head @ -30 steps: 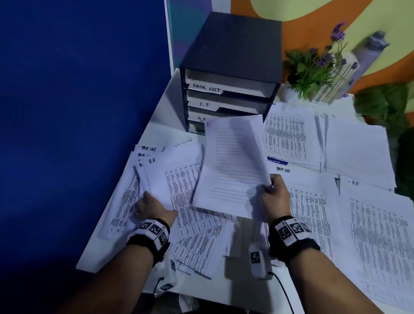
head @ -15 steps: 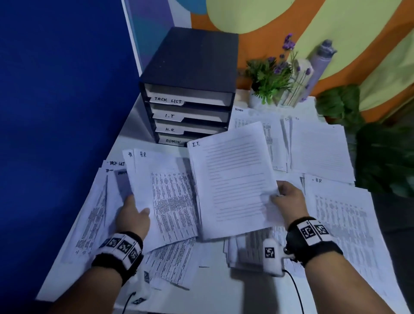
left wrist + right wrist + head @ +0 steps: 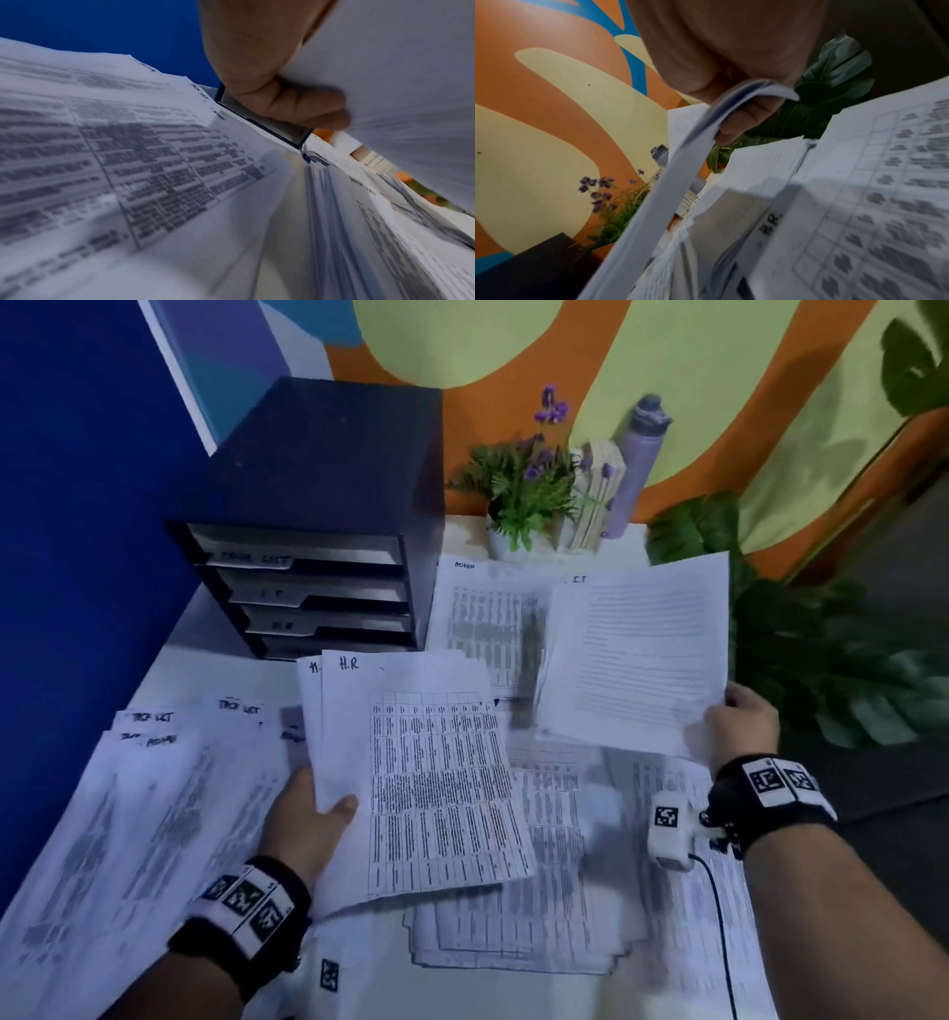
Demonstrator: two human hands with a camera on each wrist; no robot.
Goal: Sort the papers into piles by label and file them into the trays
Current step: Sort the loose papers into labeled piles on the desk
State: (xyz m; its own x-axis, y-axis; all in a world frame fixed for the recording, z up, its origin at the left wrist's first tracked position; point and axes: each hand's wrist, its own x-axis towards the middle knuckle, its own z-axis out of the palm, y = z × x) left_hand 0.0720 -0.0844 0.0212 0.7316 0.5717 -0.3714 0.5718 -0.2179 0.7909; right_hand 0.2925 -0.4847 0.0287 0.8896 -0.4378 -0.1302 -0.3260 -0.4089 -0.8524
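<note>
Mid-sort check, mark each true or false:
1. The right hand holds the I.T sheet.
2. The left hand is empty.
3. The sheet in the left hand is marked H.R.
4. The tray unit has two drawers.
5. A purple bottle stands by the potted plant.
1. True: the right hand grips the I.T sheet at its lower right corner.
2. False: the left hand holds a sheet.
3. True: the H.R sheet carries that mark at its top.
4. False: the tray unit shows four drawers.
5. True: the purple bottle stands right of the potted plant.
</note>
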